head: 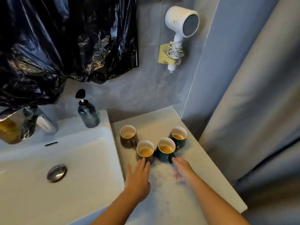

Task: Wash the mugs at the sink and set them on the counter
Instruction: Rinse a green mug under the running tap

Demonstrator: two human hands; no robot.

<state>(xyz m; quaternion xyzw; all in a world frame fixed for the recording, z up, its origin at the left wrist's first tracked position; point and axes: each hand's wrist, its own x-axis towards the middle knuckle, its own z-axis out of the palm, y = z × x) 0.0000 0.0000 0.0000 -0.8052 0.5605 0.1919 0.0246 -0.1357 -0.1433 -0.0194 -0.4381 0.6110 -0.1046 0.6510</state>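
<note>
Right of the sink (73, 159)
Left grip (138, 174) apart, touching brown mug (145, 157); right grip (181, 166) apart, just beside teal mug (163, 157).

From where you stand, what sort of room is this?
Most likely a bathroom: a white washbasin with a chrome tap, a soap pump bottle on its ledge, and a hair dryer hung on the tiled wall.
</note>
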